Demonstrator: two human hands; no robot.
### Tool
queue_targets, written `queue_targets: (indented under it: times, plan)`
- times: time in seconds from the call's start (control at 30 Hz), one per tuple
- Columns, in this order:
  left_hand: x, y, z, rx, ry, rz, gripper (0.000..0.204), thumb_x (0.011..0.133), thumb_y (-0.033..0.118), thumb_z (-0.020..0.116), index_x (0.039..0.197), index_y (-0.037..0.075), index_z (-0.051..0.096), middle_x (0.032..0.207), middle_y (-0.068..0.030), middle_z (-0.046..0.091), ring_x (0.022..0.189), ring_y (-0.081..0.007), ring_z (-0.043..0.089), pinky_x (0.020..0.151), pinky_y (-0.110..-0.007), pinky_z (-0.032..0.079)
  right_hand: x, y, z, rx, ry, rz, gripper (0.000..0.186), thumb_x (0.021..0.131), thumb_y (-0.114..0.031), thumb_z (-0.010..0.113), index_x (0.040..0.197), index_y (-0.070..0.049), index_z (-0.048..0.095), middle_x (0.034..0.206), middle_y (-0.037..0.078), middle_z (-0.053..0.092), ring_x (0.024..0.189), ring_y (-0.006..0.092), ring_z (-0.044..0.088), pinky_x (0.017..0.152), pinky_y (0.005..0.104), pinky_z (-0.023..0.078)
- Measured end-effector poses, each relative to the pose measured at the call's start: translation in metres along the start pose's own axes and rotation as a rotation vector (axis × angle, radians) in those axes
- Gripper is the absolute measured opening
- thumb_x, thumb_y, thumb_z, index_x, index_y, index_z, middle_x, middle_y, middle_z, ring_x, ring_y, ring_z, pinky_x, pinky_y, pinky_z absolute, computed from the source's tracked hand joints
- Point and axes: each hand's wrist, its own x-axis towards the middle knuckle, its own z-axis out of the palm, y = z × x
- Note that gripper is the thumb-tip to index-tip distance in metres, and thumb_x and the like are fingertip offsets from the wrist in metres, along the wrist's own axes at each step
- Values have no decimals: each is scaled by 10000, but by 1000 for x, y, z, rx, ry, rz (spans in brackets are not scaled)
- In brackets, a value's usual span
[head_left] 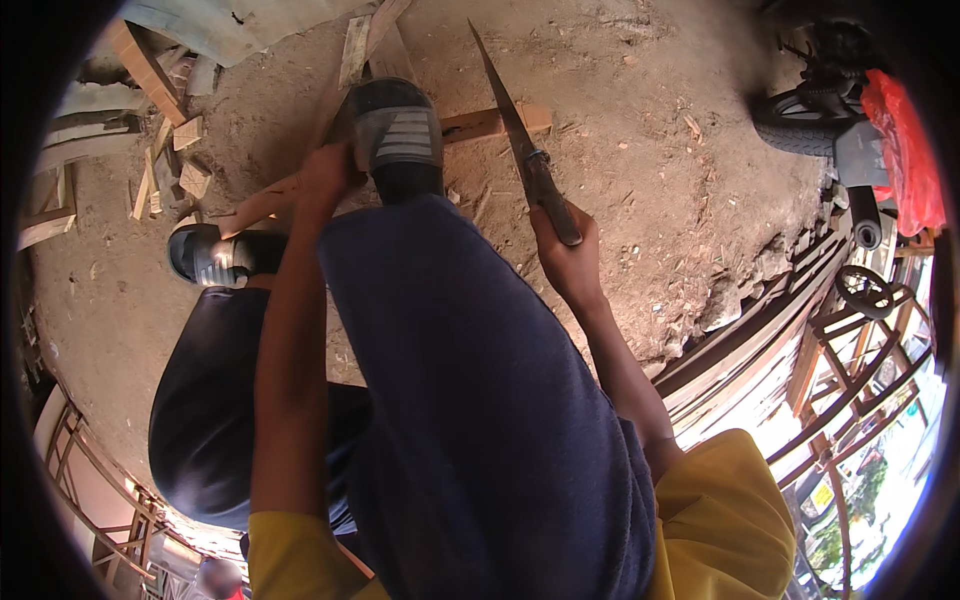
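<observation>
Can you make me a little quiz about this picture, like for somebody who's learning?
1. Which of the person's hands holds the long, pointed bladed tool?

2. True or false: the plastic bag at the right side of the picture is red.

3. Pick one. The shoes are marked with:
A) dots
B) stripes
C) stars

Key:
1. The right hand.
2. True.
3. B.
</observation>
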Motion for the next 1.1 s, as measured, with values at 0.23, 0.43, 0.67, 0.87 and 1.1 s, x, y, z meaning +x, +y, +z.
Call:
queue_targets:
  times: [0.23, 0.43, 0.67, 0.87, 1.1]
  plan:
    - [-1, 2, 1, 6, -2, 43, 378, 613, 214, 729, 940, 49, 634, 910, -187, 660, 897, -347, 639, 800, -432, 511, -55, 62, -17, -15, -43, -22, 179, 885, -149, 569, 777, -9, 540, 618, -1, 481, 569, 67, 448, 503, 268, 362]
    - [8, -4, 12, 21, -42, 28, 387, 607, 225, 736, 935, 49, 631, 903, -187, 662, 896, -364, 635, 788, -442, 509, -10, 27, -24, -3, -27, -14, 192, 887, -170, 584, 783, -16, 538, 627, -31, 461, 576, 45, 414, 493, 246, 333]
    - [-8, 19, -21, -36, 9, -20, 399, 613, 211, 736, 970, 61, 641, 932, -188, 662, 920, -369, 628, 800, -443, 502, -51, 51, -49, -165, -112, -108, 160, 894, -129, 573, 807, 4, 564, 637, -30, 474, 591, 43, 415, 511, 245, 339]
    - [-4, 11, -11, 20, -27, -25, 395, 611, 220, 739, 958, 52, 650, 951, -185, 663, 932, -366, 627, 808, -433, 500, -16, 48, -30, 20, -76, -38, 145, 880, -117, 571, 822, 16, 571, 633, -6, 487, 587, 59, 440, 513, 260, 361]
    - [-2, 7, -6, 48, -78, -26, 419, 625, 259, 729, 976, 46, 641, 942, -175, 664, 929, -357, 627, 811, -427, 499, -35, 91, -22, -22, -74, -97, 162, 881, -126, 595, 783, -12, 533, 643, -28, 460, 609, 48, 416, 511, 261, 340]
